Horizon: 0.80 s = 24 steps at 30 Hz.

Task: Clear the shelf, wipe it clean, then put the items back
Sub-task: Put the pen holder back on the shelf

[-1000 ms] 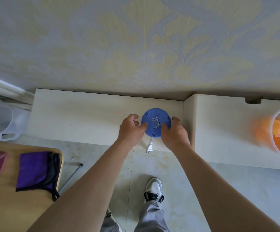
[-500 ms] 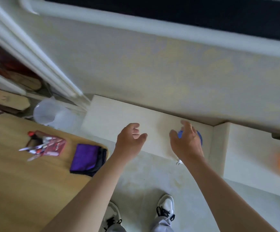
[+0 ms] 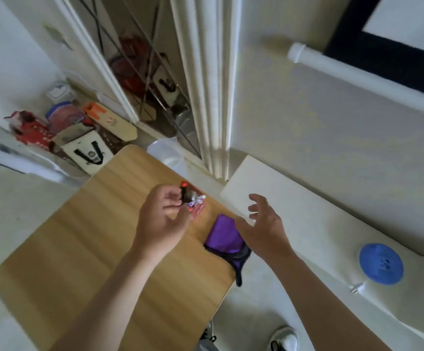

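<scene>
My left hand [image 3: 164, 220] is over the wooden table [image 3: 91, 249], its fingers curled round the near end of a red pen case [image 3: 194, 202] that holds a black red-capped item and several pens. Spread with straight fingers, my right hand [image 3: 264, 225] hovers above a purple cloth [image 3: 223, 235] at the table's right edge and holds nothing. The white shelf [image 3: 294, 198] runs along the wall to the right. A blue round disc [image 3: 381, 263] with a small white plug lies on the shelf's right part.
A clear plastic jug [image 3: 166, 153] stands on the floor between table and shelf. Bags, boxes and a wire rack [image 3: 140, 79] crowd the corner at the upper left. A white ribbed pillar [image 3: 213, 97] meets the shelf's left end. My shoes show at the bottom.
Both hands left the blue disc on the shelf and swung left to the table. My left hand reached the pen case; the view turned left with them.
</scene>
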Tool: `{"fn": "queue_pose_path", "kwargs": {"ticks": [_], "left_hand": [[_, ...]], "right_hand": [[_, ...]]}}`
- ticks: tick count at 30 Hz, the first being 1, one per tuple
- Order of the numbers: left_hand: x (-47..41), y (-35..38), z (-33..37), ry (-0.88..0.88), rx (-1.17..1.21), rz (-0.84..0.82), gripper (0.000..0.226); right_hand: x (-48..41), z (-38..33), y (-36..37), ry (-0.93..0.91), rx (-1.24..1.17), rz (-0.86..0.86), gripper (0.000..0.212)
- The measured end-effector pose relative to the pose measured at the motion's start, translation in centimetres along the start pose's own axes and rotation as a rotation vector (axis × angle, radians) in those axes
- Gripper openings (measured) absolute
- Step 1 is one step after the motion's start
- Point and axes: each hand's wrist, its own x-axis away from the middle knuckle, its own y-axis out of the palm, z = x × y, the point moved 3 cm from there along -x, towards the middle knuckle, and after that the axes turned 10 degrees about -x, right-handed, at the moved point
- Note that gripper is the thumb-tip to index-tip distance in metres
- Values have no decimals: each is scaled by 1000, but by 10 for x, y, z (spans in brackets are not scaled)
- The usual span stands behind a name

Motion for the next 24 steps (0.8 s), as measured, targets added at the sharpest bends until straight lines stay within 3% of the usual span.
{"fn": "queue_pose_path", "kwargs": {"ticks": [5,13,16,24], "left_hand": [[-23,-28,-80,-157,-13,-25,59],[-48,7,-139,-179,-227,-394,100],[-60,21,-148,-160,-249,-412,102],[-72,33,-153,-103,-234,-372,81]], "right_hand": [[-19,-10,59,21,70,-115,68],[-54,-7,121,2,166,-253,98],[-64,-5,134,-9,168,-242,101],[-75,0,142,-65,141,-172,82]]}}
